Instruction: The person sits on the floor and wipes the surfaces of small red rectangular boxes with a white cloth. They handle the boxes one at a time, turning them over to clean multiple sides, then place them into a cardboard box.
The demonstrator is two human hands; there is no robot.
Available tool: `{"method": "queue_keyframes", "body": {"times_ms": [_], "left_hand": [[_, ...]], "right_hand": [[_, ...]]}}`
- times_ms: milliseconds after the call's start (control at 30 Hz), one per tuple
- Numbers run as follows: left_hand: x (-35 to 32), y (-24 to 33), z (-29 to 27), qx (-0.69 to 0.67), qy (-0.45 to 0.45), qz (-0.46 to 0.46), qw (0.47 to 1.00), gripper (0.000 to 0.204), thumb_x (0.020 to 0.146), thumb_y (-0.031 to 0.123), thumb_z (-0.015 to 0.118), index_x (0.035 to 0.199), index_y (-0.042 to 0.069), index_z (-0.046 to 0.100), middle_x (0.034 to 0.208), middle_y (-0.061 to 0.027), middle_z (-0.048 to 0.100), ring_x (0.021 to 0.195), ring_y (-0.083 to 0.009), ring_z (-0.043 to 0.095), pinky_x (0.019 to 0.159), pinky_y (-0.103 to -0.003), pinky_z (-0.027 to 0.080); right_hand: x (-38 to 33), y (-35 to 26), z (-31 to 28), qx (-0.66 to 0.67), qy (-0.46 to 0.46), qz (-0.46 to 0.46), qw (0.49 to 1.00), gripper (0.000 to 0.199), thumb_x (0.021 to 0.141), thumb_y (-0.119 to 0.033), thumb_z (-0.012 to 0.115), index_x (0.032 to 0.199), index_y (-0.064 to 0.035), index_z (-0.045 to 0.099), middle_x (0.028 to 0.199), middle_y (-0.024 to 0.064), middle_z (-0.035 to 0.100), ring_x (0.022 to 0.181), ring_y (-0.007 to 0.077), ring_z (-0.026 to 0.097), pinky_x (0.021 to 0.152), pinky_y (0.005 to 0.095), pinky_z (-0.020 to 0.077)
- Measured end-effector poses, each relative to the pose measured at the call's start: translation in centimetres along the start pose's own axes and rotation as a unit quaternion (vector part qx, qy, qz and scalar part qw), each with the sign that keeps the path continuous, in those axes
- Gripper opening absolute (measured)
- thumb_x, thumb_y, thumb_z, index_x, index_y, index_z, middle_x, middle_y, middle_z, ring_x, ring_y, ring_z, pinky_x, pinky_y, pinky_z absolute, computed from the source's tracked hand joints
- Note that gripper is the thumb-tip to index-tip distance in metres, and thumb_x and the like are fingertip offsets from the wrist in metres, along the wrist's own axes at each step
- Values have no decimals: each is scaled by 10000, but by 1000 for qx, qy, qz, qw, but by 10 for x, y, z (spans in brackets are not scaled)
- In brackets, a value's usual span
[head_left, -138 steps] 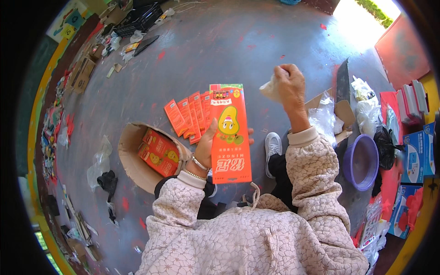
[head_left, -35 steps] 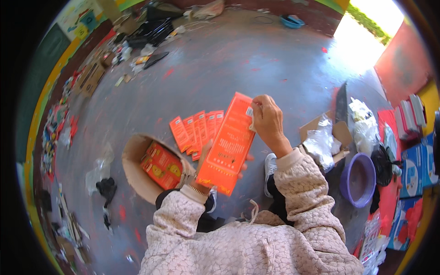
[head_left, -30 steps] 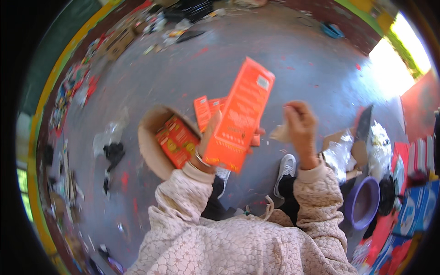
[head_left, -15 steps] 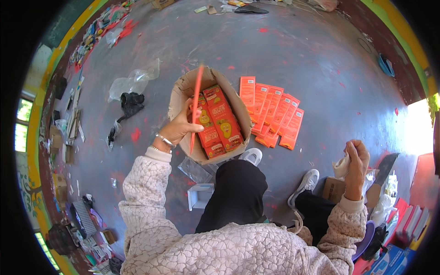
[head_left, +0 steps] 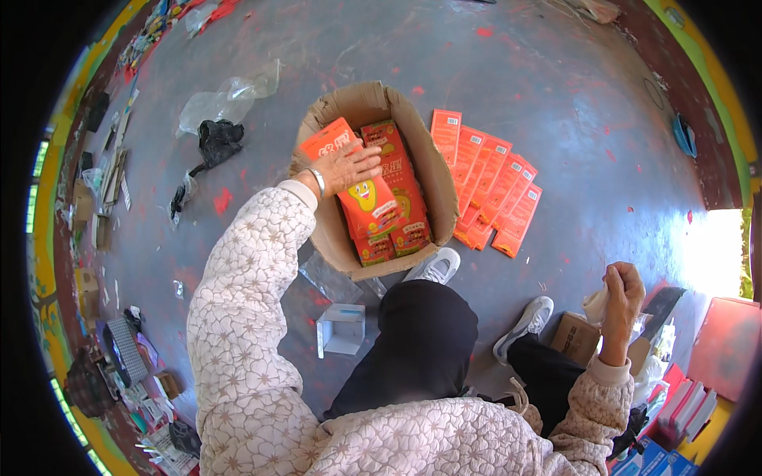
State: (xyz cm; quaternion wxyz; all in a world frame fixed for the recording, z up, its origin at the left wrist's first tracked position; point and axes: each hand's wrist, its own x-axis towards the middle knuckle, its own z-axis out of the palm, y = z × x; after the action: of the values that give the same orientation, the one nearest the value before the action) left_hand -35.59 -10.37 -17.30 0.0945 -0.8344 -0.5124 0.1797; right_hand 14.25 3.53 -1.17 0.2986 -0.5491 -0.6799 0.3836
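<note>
A cardboard box [head_left: 446, 170] with open top stands on the floor before me, holding several flat orange-red packets [head_left: 405, 190] printed with yellow cartoon fruit. My left hand [head_left: 349, 165] lies with outstretched fingers across the face of one such packet [head_left: 367, 198], which slants along the box's left side on top of others. Its thumb is hidden. At the right, well apart from the box, my right hand [head_left: 623, 295] is closed around a crumpled off-white thing [head_left: 595, 304] that looks like cloth. To the box's right, several orange packets [head_left: 520, 218] lie fanned out and overlapping on the floor.
Clear plastic [head_left: 238, 94] and a black plastic bag [head_left: 216, 143] lie left of the box. Near my knee sits a small light-blue open carton [head_left: 343, 329]. Clutter lines the left wall. A brown carton [head_left: 575, 337] and red stacked items [head_left: 689, 408] stand at the right.
My left hand has lowered the packet, earlier held edge-up above the box, flat onto the stack inside, and the fingers have spread over it. My right hand still grips the off-white thing.
</note>
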Motion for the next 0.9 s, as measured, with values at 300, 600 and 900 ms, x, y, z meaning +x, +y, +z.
{"method": "queue_keyframes", "body": {"times_ms": [300,600,900], "left_hand": [[16,63,53,-97,-85,166,978,624,850,162,465,1407,331,239,1456,2,285,1352,-220,257,1084,-461,242],[37,72,50,-307,-164,-491,799,850,791,309,635,1433,51,142,1503,-152,109,1360,-356,180,1089,-442,227],[52,97,82,-378,-391,-318,777,1099,724,476,682,1440,23,-17,1496,-224,-19,1387,-355,19,1127,-414,123]], "right_hand": [[2,-1,9,-2,-15,1,1000,56,843,-54,569,804,-13,572,673,-54,479,599,19,394,523,179,300],[-3,-8,7,-7,-14,11,1000,54,832,-50,571,798,-9,576,664,-45,481,595,25,399,520,186,308],[31,13,10,-65,23,-9,998,147,789,-70,564,882,19,635,732,64,621,711,131,582,647,270,461]]}}
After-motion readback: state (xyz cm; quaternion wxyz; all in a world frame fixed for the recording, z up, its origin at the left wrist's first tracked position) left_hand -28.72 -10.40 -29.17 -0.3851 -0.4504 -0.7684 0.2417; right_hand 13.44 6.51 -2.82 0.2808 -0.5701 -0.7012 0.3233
